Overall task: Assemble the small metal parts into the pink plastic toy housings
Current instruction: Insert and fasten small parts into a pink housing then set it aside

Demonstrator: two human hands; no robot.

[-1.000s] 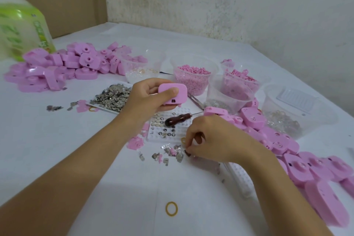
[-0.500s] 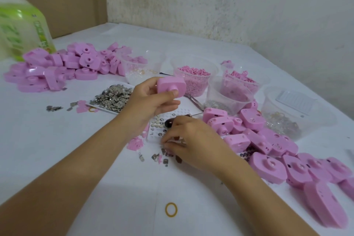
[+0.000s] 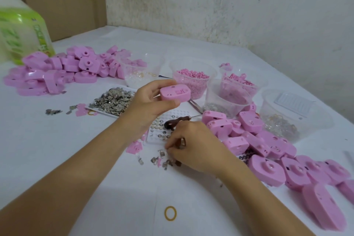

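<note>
Over the white table (image 3: pixel 57 149), the left hand (image 3: pixel 149 103) is gripping a raised pink housing (image 3: pixel 175 93); the right hand (image 3: pixel 193 145) is resting, fingers curled, on loose metal parts (image 3: pixel 162 159), grasp indiscernible.

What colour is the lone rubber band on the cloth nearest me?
Yellow; the rubber band shows best in the head view.

Raised housing (image 3: pixel 175 93): solid pink, matched by the far housing pile (image 3: pixel 63 71) and the near housing pile (image 3: pixel 287 157). Small metal parts (image 3: pixel 162 159) and metal heap (image 3: pixel 113 99) are noted as dull silver-grey. Table cover (image 3: pixel 57 140): plain white. Rubber band (image 3: pixel 170 213): yellow. Tool handle (image 3: pixel 171 124): dark brown. Pellets (image 3: pixel 191 80): pink. Bottle (image 3: pixel 21 32): green and white. Cartons (image 3: pixel 63 2): brown.
</note>
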